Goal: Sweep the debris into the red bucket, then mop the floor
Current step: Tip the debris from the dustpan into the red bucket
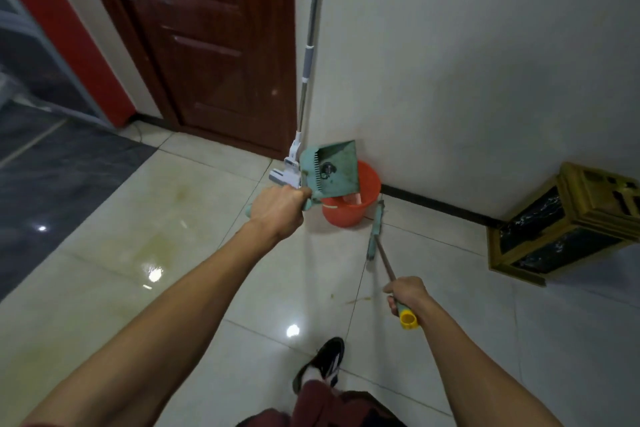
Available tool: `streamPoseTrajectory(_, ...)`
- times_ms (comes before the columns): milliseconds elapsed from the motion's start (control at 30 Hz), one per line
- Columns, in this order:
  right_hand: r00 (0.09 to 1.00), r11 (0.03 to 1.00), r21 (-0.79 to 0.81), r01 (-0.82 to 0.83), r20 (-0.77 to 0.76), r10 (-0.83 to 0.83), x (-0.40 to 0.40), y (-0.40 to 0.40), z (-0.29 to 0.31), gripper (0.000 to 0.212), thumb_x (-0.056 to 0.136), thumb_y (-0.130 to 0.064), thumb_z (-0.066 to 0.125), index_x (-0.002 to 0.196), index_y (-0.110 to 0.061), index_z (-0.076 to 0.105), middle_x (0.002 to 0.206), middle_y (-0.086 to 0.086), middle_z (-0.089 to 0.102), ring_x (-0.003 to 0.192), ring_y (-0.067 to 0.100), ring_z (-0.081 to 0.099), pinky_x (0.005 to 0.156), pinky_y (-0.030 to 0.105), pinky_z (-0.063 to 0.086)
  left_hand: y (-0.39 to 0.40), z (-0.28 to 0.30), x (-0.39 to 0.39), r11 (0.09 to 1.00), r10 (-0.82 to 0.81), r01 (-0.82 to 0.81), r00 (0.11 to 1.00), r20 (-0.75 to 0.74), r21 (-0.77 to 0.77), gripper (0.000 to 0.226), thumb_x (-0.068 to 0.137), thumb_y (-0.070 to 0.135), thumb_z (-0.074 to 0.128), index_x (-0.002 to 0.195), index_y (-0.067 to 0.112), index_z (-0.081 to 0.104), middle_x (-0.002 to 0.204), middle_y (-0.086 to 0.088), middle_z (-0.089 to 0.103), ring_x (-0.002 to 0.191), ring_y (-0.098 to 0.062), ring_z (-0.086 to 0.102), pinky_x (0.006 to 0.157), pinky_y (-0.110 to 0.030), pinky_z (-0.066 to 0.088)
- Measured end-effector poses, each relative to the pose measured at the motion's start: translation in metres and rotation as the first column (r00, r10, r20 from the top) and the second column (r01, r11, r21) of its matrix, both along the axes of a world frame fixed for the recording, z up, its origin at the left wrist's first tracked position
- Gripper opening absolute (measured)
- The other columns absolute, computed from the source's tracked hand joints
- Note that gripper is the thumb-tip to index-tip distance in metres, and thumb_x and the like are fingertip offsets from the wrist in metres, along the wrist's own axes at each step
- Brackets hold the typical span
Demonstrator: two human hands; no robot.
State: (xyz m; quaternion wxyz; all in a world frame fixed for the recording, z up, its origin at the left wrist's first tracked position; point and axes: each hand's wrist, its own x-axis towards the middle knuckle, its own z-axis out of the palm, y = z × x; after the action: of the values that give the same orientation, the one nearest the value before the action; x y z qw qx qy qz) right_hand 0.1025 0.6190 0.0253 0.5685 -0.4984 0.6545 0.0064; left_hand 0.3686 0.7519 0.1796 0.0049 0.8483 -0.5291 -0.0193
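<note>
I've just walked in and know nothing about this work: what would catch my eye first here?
Probably the green dustpan, held tipped over the red bucket by the left hand, near the wall. The right hand grips the broom, its head on the tiles beside the bucket. Behind, a mop leans upright by the brown door.

Both bare forearms reach forward. The left hand [277, 211] is extended far out toward eleven o'clock, fingers curled into a tight fist, knuckles up. The right hand [407, 293] sits nearer the body at one o'clock, fingers wrapped closed, wrist angled inward.
</note>
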Motion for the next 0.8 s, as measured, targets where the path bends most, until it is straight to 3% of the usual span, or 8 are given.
streamPoseTrajectory(200, 0.995, 0.994, 0.048, -0.102, -0.017, 0.103, 0.0, 0.048, 0.003, 0.005, 0.087, 0.012, 0.056, 0.082, 0.011, 0.058, 0.047, 0.014, 0.052, 0.036, 0.021, 0.043, 0.041, 0.026, 0.04, 0.092, -0.017, -0.016, 0.986, 0.162, -0.164, 0.984, -0.079, -0.01, 0.037, 0.088, 0.011, 0.053, 0.12, 0.026, 0.065, 0.097, -0.009, 0.069, 0.083, -0.032, 0.065, 0.064, -0.035, 0.048)
streamPoseTrajectory(467, 0.977, 0.968, 0.161, -0.191, -0.066, 0.204, 0.003, 0.091, -0.008, 0.007, 0.093, 0.008, 0.053, 0.087, 0.011, 0.056, 0.046, 0.011, 0.051, 0.031, 0.017, 0.042, 0.036, 0.019, 0.038, 0.176, -0.065, -0.033, 0.932, 0.354, -0.335, 0.924, -0.147, 0.137, 0.038, 0.089, 0.012, 0.052, 0.122, 0.025, 0.065, 0.104, -0.009, 0.07, 0.09, -0.031, 0.067, 0.071, -0.035, 0.048)
streamPoseTrajectory(800, 0.95, 0.904, 0.321, -0.282, -0.037, 0.309, 0.021, 0.09, -0.041, 0.005, 0.093, 0.007, 0.053, 0.093, 0.009, 0.057, 0.058, 0.014, 0.051, 0.035, 0.015, 0.042, 0.036, 0.019, 0.037, 0.2, -0.112, -0.064, 0.843, 0.51, -0.445, 0.84, -0.187, 0.302, 0.035, 0.093, 0.017, 0.054, 0.123, 0.029, 0.065, 0.103, -0.007, 0.07, 0.09, -0.028, 0.067, 0.068, -0.032, 0.043)
